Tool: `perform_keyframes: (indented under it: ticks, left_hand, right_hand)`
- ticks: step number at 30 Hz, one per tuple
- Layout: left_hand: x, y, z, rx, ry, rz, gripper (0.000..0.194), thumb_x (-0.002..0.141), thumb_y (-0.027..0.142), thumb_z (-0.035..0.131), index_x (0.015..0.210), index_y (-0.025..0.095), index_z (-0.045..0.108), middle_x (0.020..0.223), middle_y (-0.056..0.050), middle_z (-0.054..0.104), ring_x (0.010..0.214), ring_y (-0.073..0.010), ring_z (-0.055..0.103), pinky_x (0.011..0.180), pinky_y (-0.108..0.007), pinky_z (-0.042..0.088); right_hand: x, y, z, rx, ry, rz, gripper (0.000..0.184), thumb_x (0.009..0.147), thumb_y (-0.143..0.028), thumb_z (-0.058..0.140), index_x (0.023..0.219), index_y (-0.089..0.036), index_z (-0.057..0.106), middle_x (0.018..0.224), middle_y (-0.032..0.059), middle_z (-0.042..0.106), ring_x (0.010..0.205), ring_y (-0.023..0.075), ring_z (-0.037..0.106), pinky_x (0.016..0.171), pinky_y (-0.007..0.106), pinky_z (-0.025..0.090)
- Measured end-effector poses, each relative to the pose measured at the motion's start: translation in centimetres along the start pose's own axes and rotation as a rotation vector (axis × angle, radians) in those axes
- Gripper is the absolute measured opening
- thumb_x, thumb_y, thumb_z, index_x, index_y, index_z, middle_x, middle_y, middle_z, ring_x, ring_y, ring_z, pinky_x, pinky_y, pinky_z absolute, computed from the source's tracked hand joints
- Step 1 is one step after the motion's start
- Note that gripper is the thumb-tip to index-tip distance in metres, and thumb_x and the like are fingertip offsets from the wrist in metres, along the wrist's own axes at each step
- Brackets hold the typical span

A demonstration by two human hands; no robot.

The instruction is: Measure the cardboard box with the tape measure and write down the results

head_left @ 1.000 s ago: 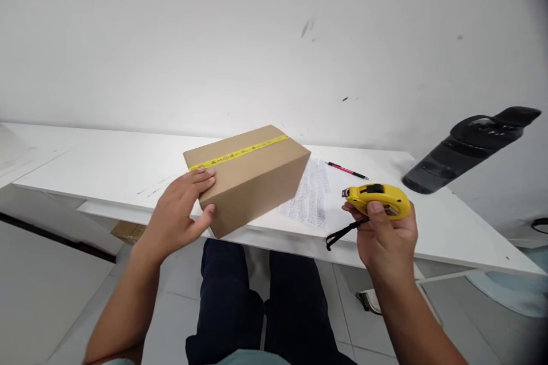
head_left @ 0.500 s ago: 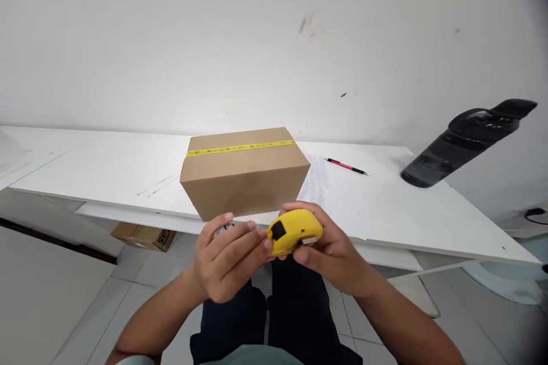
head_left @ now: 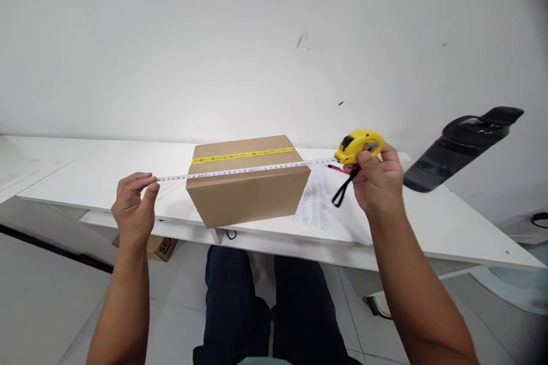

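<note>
To my right I see a dark bottle (head_left: 460, 151) on the white table (head_left: 103, 171) – it looks tilted from here. A marked sheet of paper (head_left: 315, 199) lies flat, with a red and black pen (head_left: 335, 169) near it, partly hidden. Below, at my left, a brown carton (head_left: 161, 247) shows – the wall (head_left: 192, 51) ahead has dark scuffs (head_left: 299, 40).

A scuffed white wall (head_left: 240, 45) fills the top; below the white desk (head_left: 115, 177) lies pale tiled floor (head_left: 182, 296).

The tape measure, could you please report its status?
Left hand pinches blade end; right hand grips tape measure. Blade spans cardboard box, contact unclear. No obstruction visible along blade.
</note>
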State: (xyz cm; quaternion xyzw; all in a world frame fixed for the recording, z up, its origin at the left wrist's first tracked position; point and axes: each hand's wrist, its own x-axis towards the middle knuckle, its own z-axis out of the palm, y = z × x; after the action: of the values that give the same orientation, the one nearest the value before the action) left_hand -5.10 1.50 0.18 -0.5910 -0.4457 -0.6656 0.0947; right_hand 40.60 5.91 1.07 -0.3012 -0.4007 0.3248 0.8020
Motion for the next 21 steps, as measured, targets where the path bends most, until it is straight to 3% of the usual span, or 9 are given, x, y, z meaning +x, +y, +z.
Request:
perform_keyframes:
  ticks: [4,8,12,18,21]
  left_hand:
    - [-0.7,-1.1,0.2,-0.143,-0.049,-0.089,0.017,0.083,0.038,0.080,0.092,0.026,0.073,0.108,-0.005,0.067,0.109,-0.0242,0.066,0.097,-0.051,0.059]
    - [-1.2,0.2,1.3,-0.208,-0.181,-0.094,0.017,0.081,0.039,0.082,0.089,0.026,0.075,0.113,-0.007,0.069,0.111,-0.0242,0.067,0.100,-0.050,0.058]
    - [-1.3,1.4,2.8,-0.191,-0.301,-0.079,0.021,0.084,0.044,0.078,0.091,0.025,0.073,0.118,-0.007,0.070,0.116,-0.0255,0.067,0.106,-0.051,0.055]
    - [-1.6,1.6,3.3,-0.203,-0.280,-0.046,0.012,0.090,0.034,0.073,0.100,0.027,0.075,0.120,-0.006,0.073,0.117,-0.0234,0.067,0.105,-0.048,0.055]
    - [-1.3,2.4,2.8,-0.101,-0.210,0.062,0.013,0.091,0.028,0.072,0.104,0.029,0.076,0.109,-0.003,0.076,0.107,-0.0227,0.070,0.098,-0.047,0.057]
  right_hand:
    - [0.1,2.1,0.0,-0.026,-0.112,0.100,0.056,0.064,-0.043,0.093,0.111,-0.025,0.069,0.096,-0.0015,0.070,0.069,0.0112,0.059,0.058,0.025,0.048]
    - [-1.3,2.7,0.8,-0.093,-0.216,0.082,0.063,0.070,-0.044,0.089,0.127,-0.031,0.067,0.098,-0.0026,0.069,0.074,0.0129,0.060,0.065,0.028,0.053]
    - [-1.7,2.8,1.0,-0.122,-0.231,0.078,0.064,0.071,-0.046,0.088,0.130,-0.031,0.066,0.101,-0.0017,0.069,0.075,0.0136,0.061,0.065,0.029,0.055]
    - [-1.8,2.8,1.0,-0.125,-0.210,0.045,0.061,0.071,-0.044,0.089,0.126,-0.030,0.068,0.107,0.0008,0.070,0.086,0.0159,0.066,0.067,0.029,0.058]
    - [-1.8,1.9,1.0,-0.145,-0.201,0.037,0.055,0.070,-0.046,0.089,0.118,-0.028,0.070,0.104,0.0015,0.071,0.085,0.0169,0.067,0.067,0.031,0.060]
